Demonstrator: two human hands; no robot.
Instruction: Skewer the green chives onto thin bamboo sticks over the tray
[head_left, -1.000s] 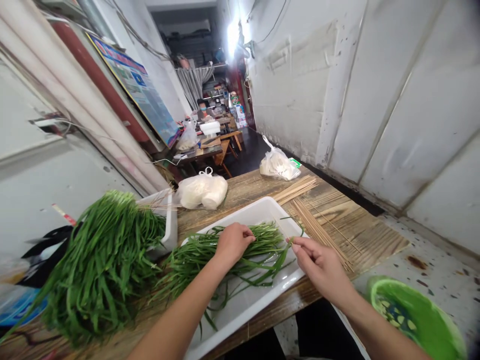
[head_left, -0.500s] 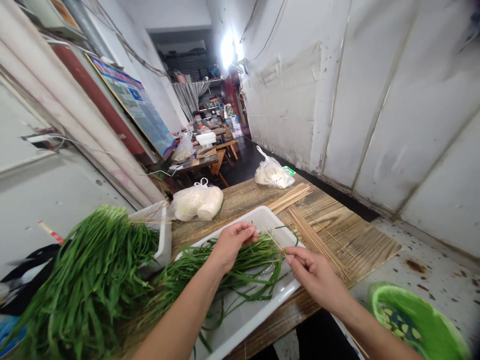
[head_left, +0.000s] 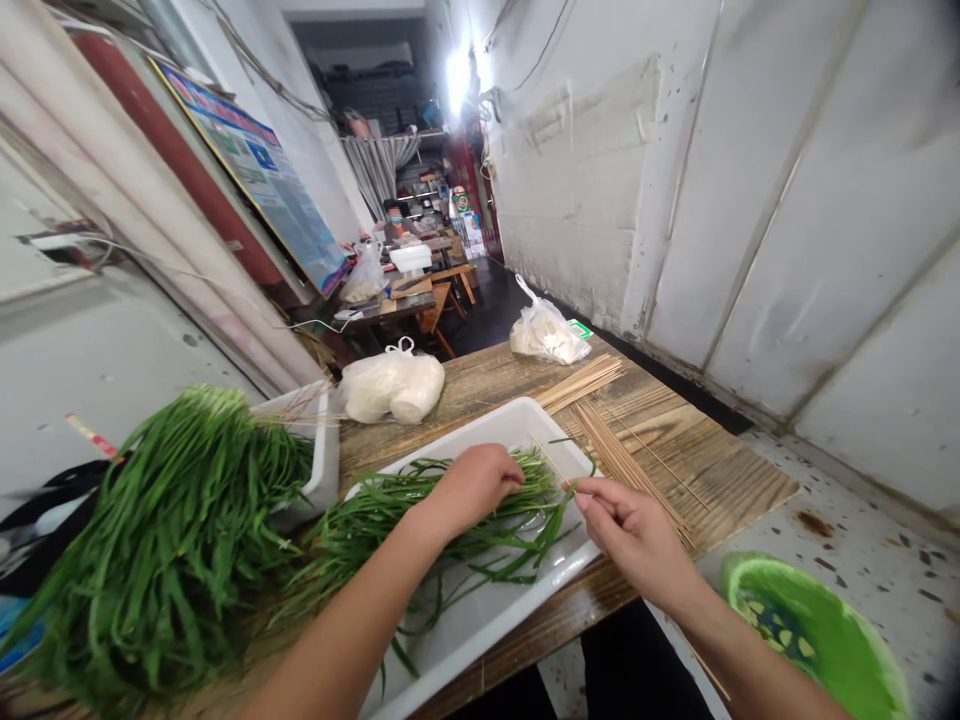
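Observation:
A white rectangular tray (head_left: 517,420) lies on the wooden table (head_left: 675,460) and holds a loose bundle of green chives (head_left: 390,515). My left hand (head_left: 476,485) rests on the chives with fingers curled around their right ends. My right hand (head_left: 626,520) is just right of the tray's edge, pinching a thin bamboo skewer (head_left: 551,460) whose tip points into the chive ends. Both hands are closed and a few centimetres apart.
A big heap of chives (head_left: 165,530) spills from a white tub (head_left: 319,450) at left. Loose bamboo skewers (head_left: 622,455) lie right of the tray. Two white plastic bags (head_left: 390,385) (head_left: 547,335) sit further back. A green basin (head_left: 817,630) stands on the floor at right.
My left hand lifted off the chives, then came back down onto their ends. My right hand stayed at the tray's right edge, pinching the skewer. The view shifted slightly.

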